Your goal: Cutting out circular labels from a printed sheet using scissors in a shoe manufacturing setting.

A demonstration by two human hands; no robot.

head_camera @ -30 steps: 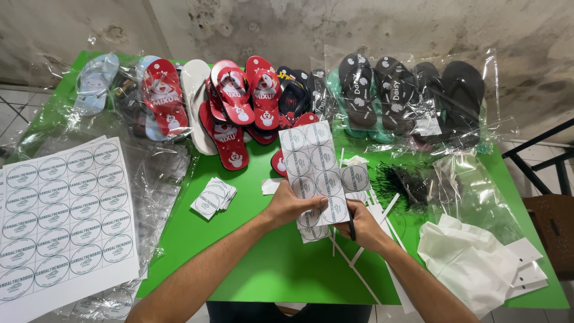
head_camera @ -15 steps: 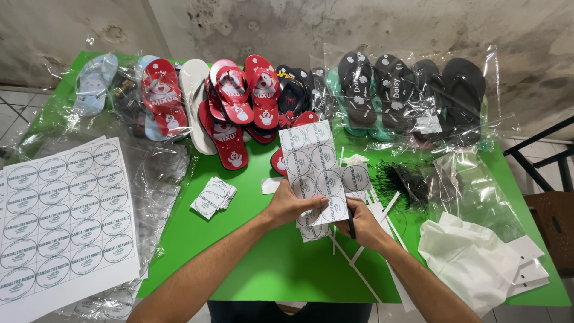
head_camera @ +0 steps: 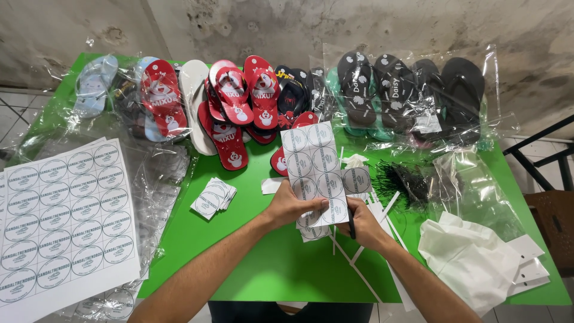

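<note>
My left hand (head_camera: 294, 207) pinches the lower edge of a white paper strip (head_camera: 314, 160) printed with round labels and holds it upright over the green table (head_camera: 263, 269). My right hand (head_camera: 366, 226) is just right of the strip, closed around a dark handle (head_camera: 351, 227) that looks like scissors; the blades are hidden behind the paper. A single round label (head_camera: 357, 179) sticks out at the strip's right side. Small cut label pieces (head_camera: 314, 232) hang under my left hand.
A large sheet of round labels (head_camera: 60, 221) lies at the left, a small stack of cut labels (head_camera: 214, 197) beside it. Red flip-flops (head_camera: 233, 107) and bagged black flip-flops (head_camera: 406, 96) line the back. Black fasteners (head_camera: 400, 179), white bags (head_camera: 472, 257) and paper offcuts (head_camera: 359, 257) lie at the right.
</note>
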